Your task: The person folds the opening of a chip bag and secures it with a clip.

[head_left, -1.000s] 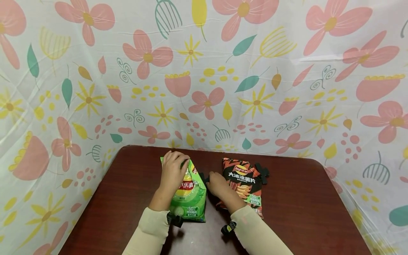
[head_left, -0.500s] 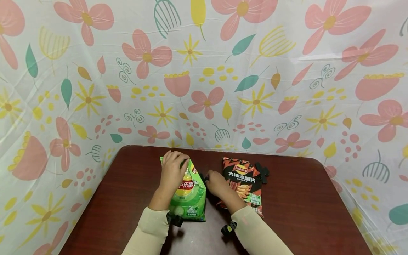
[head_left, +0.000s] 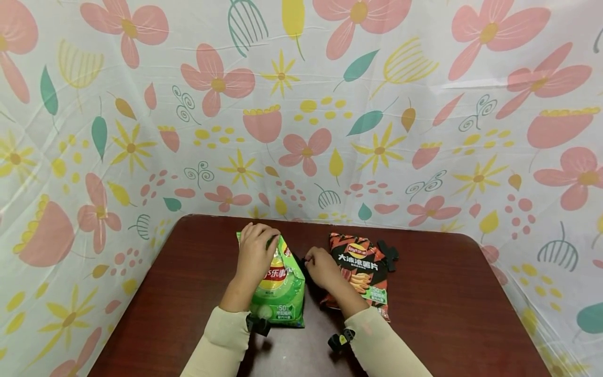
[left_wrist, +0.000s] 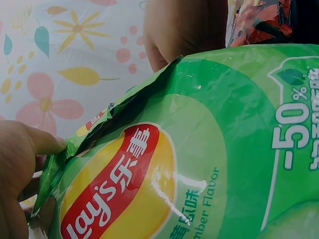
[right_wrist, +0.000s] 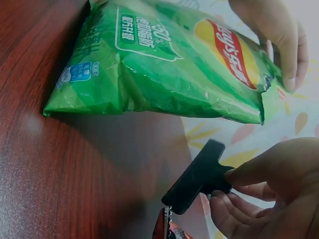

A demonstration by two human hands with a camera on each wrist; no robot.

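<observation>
A green Lay's chip bag (head_left: 279,293) lies on the table, its upper edge creased and folded over on one side. My left hand (head_left: 254,248) pinches the bag's top corner, thumb against the folded edge in the left wrist view. Just right of the bag, my right hand (head_left: 324,269) holds a black bag clip (right_wrist: 198,174) by its tab between thumb and fingers. In the right wrist view the clip is apart from the green bag, below its top end. Beside the right hand lies a black-and-red Lay's bag (head_left: 360,267), partly hidden by the wrist.
A second black clip (head_left: 388,255) lies against the right edge of the black-and-red bag. The dark red wooden table (head_left: 447,303) has rounded far corners and meets a flower-patterned cloth backdrop (head_left: 301,104) at the back.
The right hand has shifted slightly, up and to the right, with the clip still in its fingers. The left hand and both bags have stayed in place.
</observation>
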